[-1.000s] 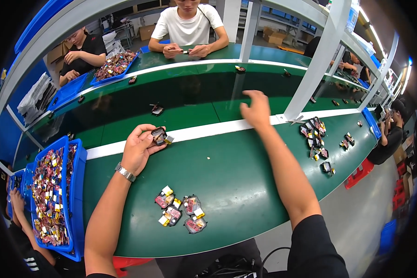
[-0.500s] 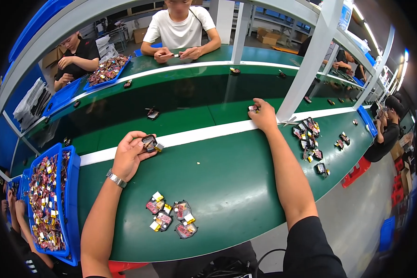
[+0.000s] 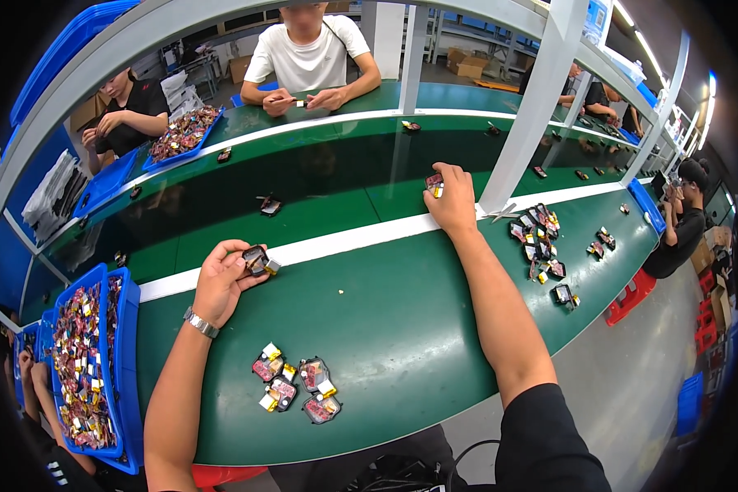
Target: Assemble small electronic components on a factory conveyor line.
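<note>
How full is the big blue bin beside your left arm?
Looks full: small red, white and yellow parts cover the blue bin from end to end. I can't tell how deep they go.

Tube lights [image 3: 712, 85] glare upper right and the tabletop [image 3: 410, 328] gleams (edges bow).

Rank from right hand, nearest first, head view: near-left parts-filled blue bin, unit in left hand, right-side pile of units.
From the right hand:
1. Pile of units: bench, to its right.
2. Unit in the left hand: to its left.
3. Blue bin: far left.
</note>
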Action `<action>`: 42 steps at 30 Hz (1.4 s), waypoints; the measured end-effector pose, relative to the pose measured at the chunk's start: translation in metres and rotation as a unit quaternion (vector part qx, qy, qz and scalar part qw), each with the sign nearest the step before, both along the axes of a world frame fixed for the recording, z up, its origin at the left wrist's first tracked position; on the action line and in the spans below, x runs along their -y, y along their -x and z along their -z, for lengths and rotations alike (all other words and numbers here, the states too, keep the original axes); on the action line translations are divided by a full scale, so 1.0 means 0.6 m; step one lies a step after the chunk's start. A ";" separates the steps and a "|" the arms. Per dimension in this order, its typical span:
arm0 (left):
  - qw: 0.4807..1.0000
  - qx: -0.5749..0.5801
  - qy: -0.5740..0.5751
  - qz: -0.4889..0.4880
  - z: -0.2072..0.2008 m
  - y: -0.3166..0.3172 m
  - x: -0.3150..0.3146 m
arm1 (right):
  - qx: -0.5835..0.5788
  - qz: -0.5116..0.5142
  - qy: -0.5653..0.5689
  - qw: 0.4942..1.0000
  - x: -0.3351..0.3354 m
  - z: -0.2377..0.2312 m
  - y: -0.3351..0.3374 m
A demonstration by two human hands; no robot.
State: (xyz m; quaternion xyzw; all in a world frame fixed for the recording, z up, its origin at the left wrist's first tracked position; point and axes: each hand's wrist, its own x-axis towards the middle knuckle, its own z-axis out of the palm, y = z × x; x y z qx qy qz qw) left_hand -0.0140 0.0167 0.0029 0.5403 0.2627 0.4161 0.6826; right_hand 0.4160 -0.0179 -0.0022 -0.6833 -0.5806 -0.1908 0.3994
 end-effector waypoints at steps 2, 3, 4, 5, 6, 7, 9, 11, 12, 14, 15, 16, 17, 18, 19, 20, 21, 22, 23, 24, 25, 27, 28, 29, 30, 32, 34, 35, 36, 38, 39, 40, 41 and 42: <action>1.000 0.000 -0.002 -0.001 0.000 0.002 0.000 | 0.006 0.001 -0.010 1.000 0.000 -0.001 0.002; 1.000 0.001 -0.003 -0.002 0.001 0.002 0.000 | 0.006 0.000 -0.010 1.000 -0.001 -0.001 0.002; 1.000 0.001 -0.002 -0.003 0.001 0.003 0.000 | 0.007 0.000 -0.012 1.000 -0.002 0.000 0.004; 1.000 0.004 -0.004 0.000 0.001 0.004 0.000 | 0.009 -0.001 -0.015 1.000 -0.005 0.001 0.006; 1.000 0.007 -0.004 0.003 0.001 0.007 0.000 | 0.008 -0.004 -0.014 1.000 -0.008 0.007 0.004; 1.000 0.005 -0.004 -0.002 0.002 0.009 -0.001 | 0.002 -0.004 -0.005 1.000 -0.013 0.015 -0.002; 1.000 0.019 -0.005 0.014 0.004 0.004 -0.002 | -0.004 0.000 0.011 1.000 -0.017 0.024 -0.013; 1.000 0.017 -0.005 0.008 0.002 0.001 -0.002 | -0.012 0.007 0.009 1.000 -0.015 0.023 -0.022; 1.000 0.022 -0.002 0.015 0.004 0.001 -0.004 | -0.018 0.012 0.012 1.000 -0.015 0.022 -0.017; 1.000 0.018 0.009 0.016 0.001 0.004 -0.002 | -0.043 0.019 0.036 0.998 -0.016 0.020 -0.005; 1.000 0.018 0.009 0.009 0.001 0.003 -0.002 | -0.044 0.013 0.037 0.998 -0.015 0.020 -0.004; 1.000 0.020 0.008 0.015 0.002 0.002 -0.002 | -0.072 0.022 0.080 0.994 -0.012 0.020 -0.004; 0.999 0.023 0.007 0.022 0.003 0.002 -0.002 | -0.099 0.031 0.124 0.987 -0.010 0.018 -0.004; 1.000 0.019 0.008 0.020 0.002 0.002 -0.002 | -0.098 0.045 0.148 0.983 -0.010 0.011 -0.001; 1.000 0.020 0.009 0.016 0.001 0.001 -0.002 | -0.097 0.042 0.149 0.983 -0.008 0.008 0.006; 1.000 0.017 0.009 0.015 0.000 0.000 -0.002 | -0.019 0.072 0.108 0.991 -0.001 0.007 0.013; 1.000 0.014 0.010 0.013 -0.001 0.000 -0.001 | 0.057 0.100 0.066 0.991 0.005 0.001 0.024; 1.000 0.015 0.012 0.010 0.000 0.002 -0.003 | 0.058 0.065 0.035 0.996 0.006 -0.014 0.048; 1.000 0.014 0.013 0.003 0.001 0.002 -0.005 | 0.057 0.058 0.037 0.996 0.006 -0.023 0.079; 1.000 0.010 0.012 0.001 0.001 0.001 -0.006 | 0.038 -0.047 0.015 0.998 0.006 -0.029 0.115; 1.000 0.007 0.010 0.002 0.000 0.000 -0.004 | 0.021 -0.149 -0.008 0.989 0.011 -0.038 0.153; 1.000 0.008 0.018 -0.009 0.000 0.004 -0.003 | 0.010 -0.277 -0.005 0.961 0.015 -0.045 0.253; 1.000 0.011 0.013 -0.010 0.002 0.003 -0.003 | 0.024 -0.285 0.007 0.958 0.002 -0.047 0.276; 1.000 0.014 0.009 -0.013 0.003 0.003 -0.002 | 0.038 -0.293 0.018 0.955 -0.020 -0.049 0.292; 1.000 0.014 0.011 -0.013 0.004 0.003 0.000 | 0.038 -0.294 0.020 0.955 -0.044 -0.043 0.304; 0.999 0.016 0.018 -0.023 0.001 0.003 0.000 | -0.075 -0.153 0.078 0.982 -0.102 -0.024 0.320; 0.999 0.024 0.019 -0.022 0.005 0.003 -0.002 | -0.086 -0.128 0.140 0.978 -0.135 -0.009 0.331; 0.999 0.032 0.020 -0.019 0.006 0.003 -0.004 | -0.098 -0.101 0.201 0.969 -0.150 -0.003 0.336; 0.999 0.043 0.021 -0.018 0.010 -0.002 -0.005 | -0.083 -0.096 0.205 0.970 -0.163 0.006 0.329; 0.999 0.039 0.015 -0.019 0.001 -0.013 -0.003 | -0.119 -0.160 0.160 0.967 -0.176 0.013 0.302; 0.999 0.036 0.010 -0.016 0.000 -0.016 -0.004 | -0.127 -0.173 0.152 0.965 -0.174 0.014 0.298; 0.999 0.038 0.021 -0.025 0.002 -0.010 -0.005 | -0.168 -0.191 0.158 0.954 -0.164 0.008 0.311; 0.998 0.039 0.025 -0.030 0.003 -0.006 -0.008 | -0.167 -0.195 0.163 0.953 -0.147 0.003 0.315; 0.998 0.040 0.029 -0.038 0.003 0.002 -0.006 | -0.181 -0.244 0.183 0.935 -0.115 -0.016 0.329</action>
